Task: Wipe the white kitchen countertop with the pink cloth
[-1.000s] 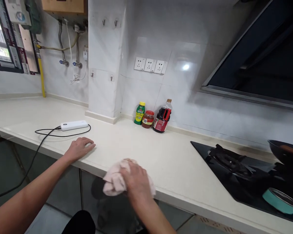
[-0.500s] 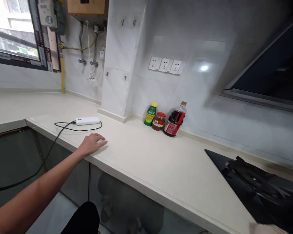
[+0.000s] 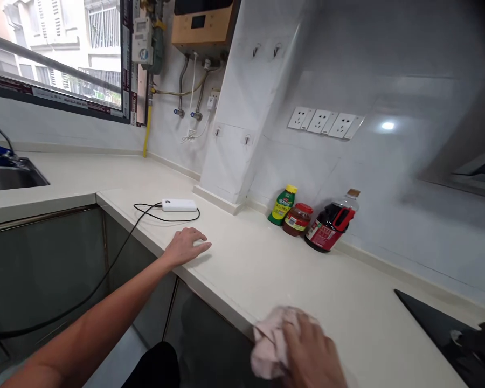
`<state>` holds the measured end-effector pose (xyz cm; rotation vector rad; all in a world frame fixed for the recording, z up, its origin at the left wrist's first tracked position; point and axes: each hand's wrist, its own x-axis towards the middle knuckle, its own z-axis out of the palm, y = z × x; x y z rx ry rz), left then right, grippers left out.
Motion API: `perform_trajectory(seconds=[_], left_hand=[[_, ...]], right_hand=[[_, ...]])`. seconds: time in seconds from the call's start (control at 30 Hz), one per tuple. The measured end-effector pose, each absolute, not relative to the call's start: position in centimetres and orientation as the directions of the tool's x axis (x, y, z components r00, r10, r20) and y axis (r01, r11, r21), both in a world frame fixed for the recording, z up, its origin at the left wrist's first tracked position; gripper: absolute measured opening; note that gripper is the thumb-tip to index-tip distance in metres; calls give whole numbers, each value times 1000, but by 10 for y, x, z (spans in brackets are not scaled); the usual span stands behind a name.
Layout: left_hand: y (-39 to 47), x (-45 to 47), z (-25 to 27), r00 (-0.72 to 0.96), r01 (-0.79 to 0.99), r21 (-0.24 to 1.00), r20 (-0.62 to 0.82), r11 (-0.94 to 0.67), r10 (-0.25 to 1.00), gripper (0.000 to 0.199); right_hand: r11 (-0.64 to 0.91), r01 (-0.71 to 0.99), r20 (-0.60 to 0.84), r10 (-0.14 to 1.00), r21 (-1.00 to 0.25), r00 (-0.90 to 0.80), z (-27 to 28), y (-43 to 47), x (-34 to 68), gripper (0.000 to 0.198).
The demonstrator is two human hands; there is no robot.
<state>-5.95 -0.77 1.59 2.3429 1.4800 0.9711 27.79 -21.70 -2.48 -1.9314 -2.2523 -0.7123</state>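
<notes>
A pale pink cloth [image 3: 269,345] lay bunched on the front edge of the cream countertop [image 3: 339,302] at the lower centre of the frame, part of it hanging over the lip. The right hand [image 3: 313,353] lay on top of it, fingers curled over the fabric and pressing it to the surface; both were blurred. Left of centre, well apart from the cloth, the left hand [image 3: 186,245] rested flat on the counter near its front edge, fingers spread and holding nothing.

Just beyond that hand, a white power bank [image 3: 179,205] lay on the counter, its black cable [image 3: 105,280] looping beside it and trailing off the edge toward the lower left. At centre right, against the tiled wall, stood a green bottle [image 3: 282,205], a red-lidded jar [image 3: 298,219] and a dark sauce bottle [image 3: 331,221] in a close row. The bare stretch between the cloth and these was unobstructed. A black stove top [image 3: 448,334] filled the lower right corner. A sink [image 3: 8,175] sat at the left edge, under the window [image 3: 52,48] at the upper left.
</notes>
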Motion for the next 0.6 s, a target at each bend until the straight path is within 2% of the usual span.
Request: perform_trajectory(seconds=[0.07, 0.17, 0.33, 0.47, 0.6], left_hand=[[-7, -59, 11, 260, 719, 500, 451, -483, 854, 46], [-1, -58, 8, 222, 674, 530, 519, -515, 825, 38], [-10, -61, 9, 143, 517, 588, 656, -622, 741, 23], [-71, -59, -15, -113, 446, 622, 753, -644, 649, 25], [-133, -40, -62, -323, 367, 742, 668, -562, 671, 31]], right_hand=[[147, 961, 333, 917, 233, -220, -5, -187, 215, 51], [320, 934, 323, 878, 158, -355, 15, -150, 145, 42], [477, 874, 328, 814, 96, -480, 27, -114, 95, 42], [541, 840, 359, 779, 27, -514, 30, -107, 90, 41], [578, 814, 407, 756, -48, -513, 33, -112, 103, 43]])
